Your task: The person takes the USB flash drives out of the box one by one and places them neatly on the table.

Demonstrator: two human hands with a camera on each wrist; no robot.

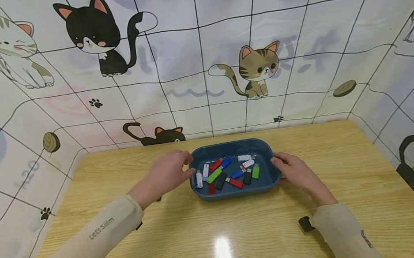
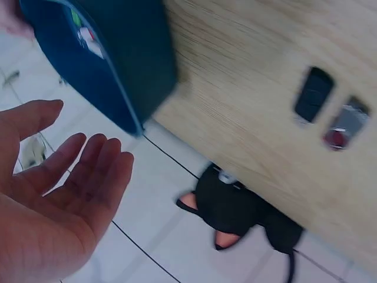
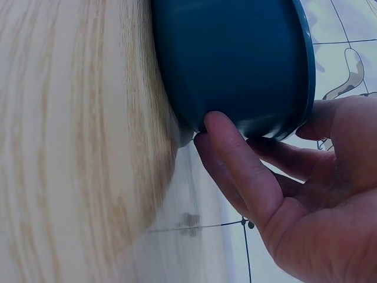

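Far on the tabletop [image 1: 192, 242], right hand [image 1: 295, 172] pinching its right end, left hand [image 1: 165, 175] spread beside it, the blue tray [image 1: 237, 193] already holds many USB sticks [image 1: 215, 175] (two others [image 2: 314, 94] are left outside).

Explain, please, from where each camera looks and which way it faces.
Head: worn on the head, facing forward and down over the tray; left hand, right hand and sleeves show.
Left wrist: worn there, facing tray and table; left hand shows nearest.
Right wrist: worn there, facing the tray's outside; right hand shows.
All views share the tray.
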